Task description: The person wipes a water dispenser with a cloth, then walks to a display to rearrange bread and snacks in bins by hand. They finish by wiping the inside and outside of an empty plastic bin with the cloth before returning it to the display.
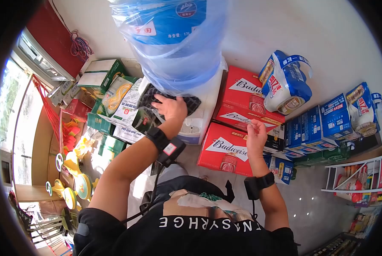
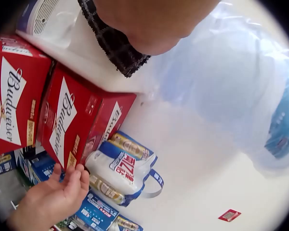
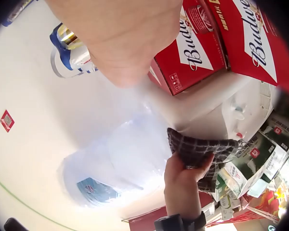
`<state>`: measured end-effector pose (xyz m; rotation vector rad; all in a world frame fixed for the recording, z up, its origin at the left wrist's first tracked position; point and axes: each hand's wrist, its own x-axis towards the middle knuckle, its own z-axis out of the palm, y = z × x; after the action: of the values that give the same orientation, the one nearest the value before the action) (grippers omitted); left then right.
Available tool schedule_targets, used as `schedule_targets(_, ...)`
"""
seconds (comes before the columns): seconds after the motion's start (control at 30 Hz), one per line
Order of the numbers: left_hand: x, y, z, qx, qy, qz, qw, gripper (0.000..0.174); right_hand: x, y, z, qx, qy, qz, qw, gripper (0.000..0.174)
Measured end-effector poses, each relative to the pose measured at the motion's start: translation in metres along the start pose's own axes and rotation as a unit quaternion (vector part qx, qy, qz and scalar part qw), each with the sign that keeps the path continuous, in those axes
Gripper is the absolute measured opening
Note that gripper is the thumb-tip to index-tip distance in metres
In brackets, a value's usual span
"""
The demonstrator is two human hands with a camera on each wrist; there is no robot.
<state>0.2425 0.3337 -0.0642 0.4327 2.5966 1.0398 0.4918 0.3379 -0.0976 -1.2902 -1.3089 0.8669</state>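
Observation:
A dark checkered cloth (image 1: pixel 190 103) lies against the top of the white water dispenser (image 1: pixel 206 100), just below the big bottle. My left hand (image 1: pixel 174 109) grips it, with cloth showing on both sides of the fingers. In the right wrist view the thumb of the left hand (image 3: pixel 183 180) lies over the cloth (image 3: pixel 197 147). Above the dispenser stands a blue water bottle (image 1: pixel 178 55) wrapped in clear plastic. My right hand (image 1: pixel 256 138) hovers in front of the red Budweiser boxes (image 1: pixel 223 147), its fingers loosely bent and nothing in them.
To the right of the boxes are a plastic-wrapped can pack (image 1: pixel 287 83) with a carry strap and several blue cartons (image 1: pixel 319 123). Green and white cartons (image 1: pixel 124 104) crowd the dispenser's left side. A yellow toy tricycle (image 1: pixel 77 181) and a white rack (image 1: pixel 357 179) stand farther out.

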Motion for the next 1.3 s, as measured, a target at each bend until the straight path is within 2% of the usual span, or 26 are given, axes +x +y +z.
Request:
schedule_targets(0.1, -0.048, 0.031, 0.007, -0.008, -0.038, -0.057, 0.998, 0.086, -0.004, 0.004, -0.010, 0.052, -0.025, 0.026, 0.998, 0.012)
schedule_targets(0.23, -0.084, 0.058, 0.013, -0.099, -0.159, -0.076, 0.979, 0.085, -0.006, 0.014, 0.011, 0.027, -0.067, -0.055, 0.996, 0.015)
schedule_targets(0.3, -0.087, 0.071, 0.021, -0.106, -0.183, -0.060, 0.975, 0.072, -0.008, -0.025, 0.030, 0.016, -0.107, -0.061, 0.992, 0.018)
schedule_targets(0.37, -0.073, 0.075, 0.037, -0.122, -0.222, -0.062, 0.965, 0.067, -0.002, -0.042, 0.047, -0.083, -0.155, -0.206, 0.963, 0.028)
schedule_targets(0.4, -0.078, 0.080, 0.021, -0.138, -0.239, -0.043, 0.960, 0.064, 0.003, -0.040, 0.061, -0.108, -0.152, -0.248, 0.951, 0.034)
schedule_targets(0.43, -0.059, 0.073, 0.033, -0.058, -0.248, -0.012, 0.967, 0.058, 0.006, -0.030, 0.075, -0.134, -0.152, -0.286, 0.936, 0.039)
schedule_targets(0.5, -0.027, 0.041, 0.060, -0.132, -0.309, 0.040, 0.941, 0.044, 0.008, -0.007, 0.098, -0.173, -0.160, -0.286, 0.929, 0.045)
schedule_targets(0.53, -0.021, 0.036, 0.042, -0.101, -0.383, 0.154, 0.905, 0.038, 0.011, -0.002, 0.106, -0.191, -0.165, -0.287, 0.924, 0.047)
schedule_targets(0.6, -0.016, 0.028, -0.017, -0.033, -0.508, 0.366, 0.779, 0.028, 0.005, -0.015, 0.106, -0.231, -0.161, -0.276, 0.919, 0.050)
schedule_targets(0.67, -0.006, 0.005, -0.057, -0.075, -0.410, 0.486, 0.768, 0.017, 0.004, -0.024, 0.105, -0.252, -0.160, -0.279, 0.912, 0.053)
schedule_targets(0.73, 0.041, -0.032, -0.075, 0.062, -0.330, 0.529, 0.779, 0.013, 0.014, -0.020, 0.113, -0.247, -0.164, -0.262, 0.919, 0.050)
schedule_targets(0.83, 0.093, -0.062, -0.095, 0.121, -0.164, 0.469, 0.859, 0.010, 0.039, -0.027, 0.128, -0.295, -0.184, -0.212, 0.913, 0.045)
schedule_targets(0.9, 0.131, -0.068, -0.091, 0.118, -0.040, 0.536, 0.835, 0.021, 0.060, -0.037, 0.137, -0.338, -0.215, -0.161, 0.902, 0.045)
schedule_targets(0.93, 0.143, -0.065, -0.085, 0.133, -0.004, 0.525, 0.841, 0.026, 0.070, -0.044, 0.140, -0.353, -0.231, -0.127, 0.898, 0.045)
schedule_targets(0.97, 0.153, -0.061, -0.079, 0.148, 0.034, 0.512, 0.846, 0.031, 0.081, -0.042, 0.145, -0.371, -0.231, -0.131, 0.890, 0.046)
schedule_targets(1.07, 0.167, -0.041, -0.053, 0.109, -0.013, 0.381, 0.918, 0.037, 0.115, -0.029, 0.155, -0.409, -0.243, -0.144, 0.868, 0.047)
schedule_targets(1.17, 0.211, -0.068, 0.000, 0.199, 0.011, 0.444, 0.873, 0.044, 0.151, -0.024, 0.164, -0.430, -0.270, -0.153, 0.848, 0.047)
schedule_targets(1.2, 0.199, -0.063, -0.005, 0.194, 0.025, 0.436, 0.878, 0.046, 0.163, -0.027, 0.166, -0.437, -0.285, -0.167, 0.837, 0.047)
schedule_targets(1.3, 0.182, -0.045, -0.021, 0.162, -0.022, 0.496, 0.853, 0.044, 0.198, -0.025, 0.177, -0.450, -0.312, -0.161, 0.821, 0.048)
